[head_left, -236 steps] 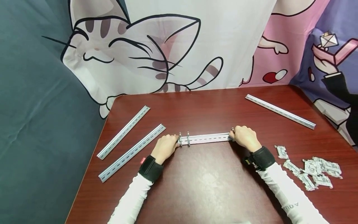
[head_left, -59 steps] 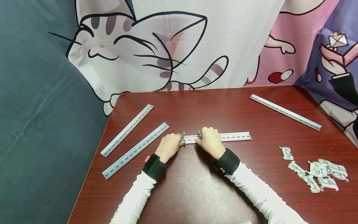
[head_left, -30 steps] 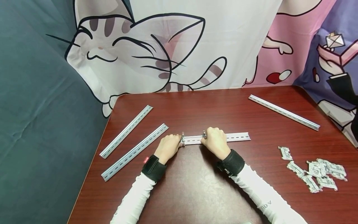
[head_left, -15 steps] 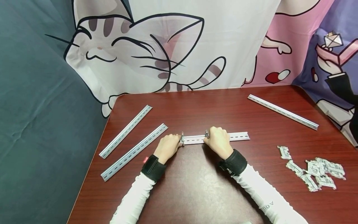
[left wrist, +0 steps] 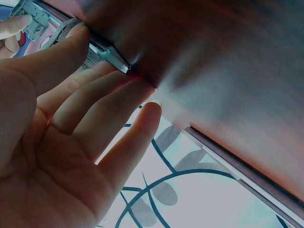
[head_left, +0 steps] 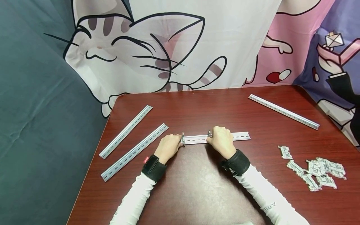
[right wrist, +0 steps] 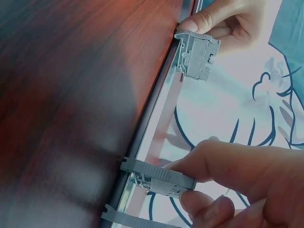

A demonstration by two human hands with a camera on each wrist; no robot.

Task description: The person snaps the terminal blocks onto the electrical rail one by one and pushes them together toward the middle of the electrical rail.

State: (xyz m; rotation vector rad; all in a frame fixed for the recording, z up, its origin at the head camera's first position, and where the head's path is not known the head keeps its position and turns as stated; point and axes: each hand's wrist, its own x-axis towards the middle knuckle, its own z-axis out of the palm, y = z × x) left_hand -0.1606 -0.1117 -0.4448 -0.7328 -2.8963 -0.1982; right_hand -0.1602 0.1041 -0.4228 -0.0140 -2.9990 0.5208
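A slotted metal DIN rail (head_left: 242, 136) lies crosswise before me, its left end under my left hand (head_left: 168, 147). There the thumb and fingers grip a grey terminal block (right wrist: 197, 54) that stands upright on the rail; the left wrist view shows the thumb tip against its ridged edge and the fingers (left wrist: 109, 109) stretched past the rail end. Mid-rail, my right hand (head_left: 222, 142) pinches a second terminal block (right wrist: 159, 178) between thumb and fingers. Another grey block (right wrist: 135, 220) sits on the rail beyond it, partly cut off by the right wrist view and hidden by the hand in the head view.
Two loose rails, one (head_left: 126, 131) behind the other (head_left: 135, 152), lie slanted at left on the brown table (head_left: 185, 193). One more rail (head_left: 284, 112) lies at back right. Several loose terminal blocks (head_left: 316, 168) are heaped right of my right arm. A printed curtain (head_left: 242, 40) hangs behind the table.
Over the last two seconds my right hand has slid its terminal block rightward along the rail, away from the left one. Earlier it was at the rail's right end. My left hand stays put.
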